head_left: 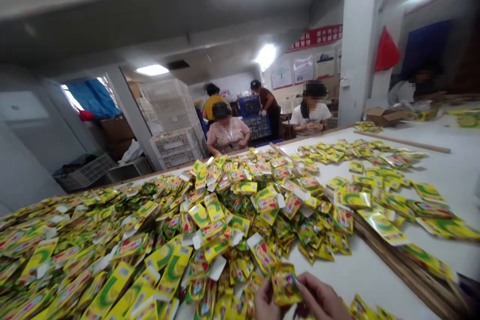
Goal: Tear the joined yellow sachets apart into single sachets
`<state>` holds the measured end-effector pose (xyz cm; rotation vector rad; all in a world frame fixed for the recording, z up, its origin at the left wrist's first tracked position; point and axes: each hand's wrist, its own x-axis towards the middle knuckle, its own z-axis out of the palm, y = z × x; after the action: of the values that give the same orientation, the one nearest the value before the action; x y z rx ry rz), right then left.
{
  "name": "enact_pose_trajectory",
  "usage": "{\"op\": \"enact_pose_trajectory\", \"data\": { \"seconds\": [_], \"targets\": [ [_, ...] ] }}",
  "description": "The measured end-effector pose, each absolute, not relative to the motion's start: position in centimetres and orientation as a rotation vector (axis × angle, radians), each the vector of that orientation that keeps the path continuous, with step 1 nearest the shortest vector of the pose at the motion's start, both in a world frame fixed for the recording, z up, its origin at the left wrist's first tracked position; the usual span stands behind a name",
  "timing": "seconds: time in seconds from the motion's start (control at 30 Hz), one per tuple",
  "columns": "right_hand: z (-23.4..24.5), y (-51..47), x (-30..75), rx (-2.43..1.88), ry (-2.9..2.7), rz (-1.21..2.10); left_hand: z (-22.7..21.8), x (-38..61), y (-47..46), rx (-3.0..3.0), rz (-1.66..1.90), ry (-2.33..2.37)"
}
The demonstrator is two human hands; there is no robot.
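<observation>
At the near edge we see a yellow packet [284,284] clamped between the fingers of the left hand [263,304] and the right hand [321,301], just above the white desk [360,270]. To the left and farther away lies a big pile of packets [168,240]. A wooden strip [397,262] runs at the right.

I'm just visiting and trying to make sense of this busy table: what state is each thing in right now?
held packet: pinched between both hands.
left hand: closed on its left edge.
right hand: closed on its right edge.
packet pile: loose, heaped, overlapping on the white table.
wooden strip: lying flat, partly under packets.
white crates: stacked, behind the table.
</observation>
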<state>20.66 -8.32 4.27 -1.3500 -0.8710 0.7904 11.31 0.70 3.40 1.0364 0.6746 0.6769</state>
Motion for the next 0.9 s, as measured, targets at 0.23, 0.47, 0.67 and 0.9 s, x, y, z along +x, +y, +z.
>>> {"op": "enact_pose_trajectory", "data": {
  "seconds": [0.23,0.47,0.67,0.9],
  "targets": [
    [5.6,-10.5,21.7,-1.146,-0.830,1.051,4.1,9.3,0.1,0.829,0.637,0.653],
    [5.6,-10.6,21.0,-1.371,-1.004,0.945,4.8,8.1,-0.3,0.871,0.588,0.635],
    [5.5,-10.0,20.5,-1.624,-1.181,0.670,3.9,7.6,-0.3,1.117,0.573,0.669],
    [3.8,-9.7,20.7,-1.240,-0.848,1.250,3.5,7.6,-1.8,1.568,0.617,0.606]
  ]
}}
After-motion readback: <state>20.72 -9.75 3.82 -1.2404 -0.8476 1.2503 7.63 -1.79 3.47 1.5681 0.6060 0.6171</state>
